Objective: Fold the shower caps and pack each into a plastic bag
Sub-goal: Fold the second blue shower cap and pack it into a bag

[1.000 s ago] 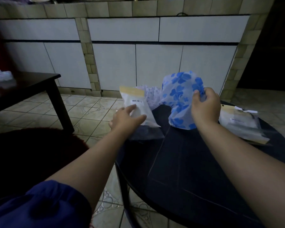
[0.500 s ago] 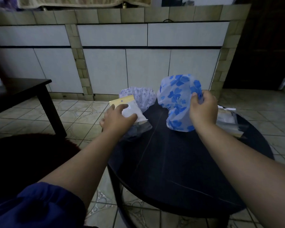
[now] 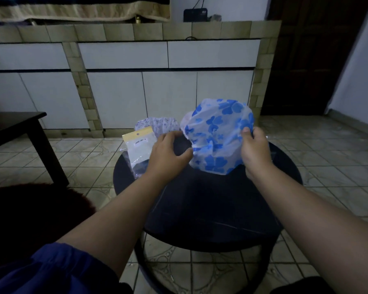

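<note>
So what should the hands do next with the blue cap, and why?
Probably the left hand should pinch the left edge of the cap. The right hand grips its right edge, the left is open beside it, and the cap is unfolded.

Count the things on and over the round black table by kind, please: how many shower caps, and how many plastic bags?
Shower caps: 2 (the blue-flowered cap, gripped by the right hand, and the pale patterned cap behind it)
Plastic bags: 1 in plain view, the yellow-topped bag; I cannot tell whether more lie beneath it
Total: 3
</note>
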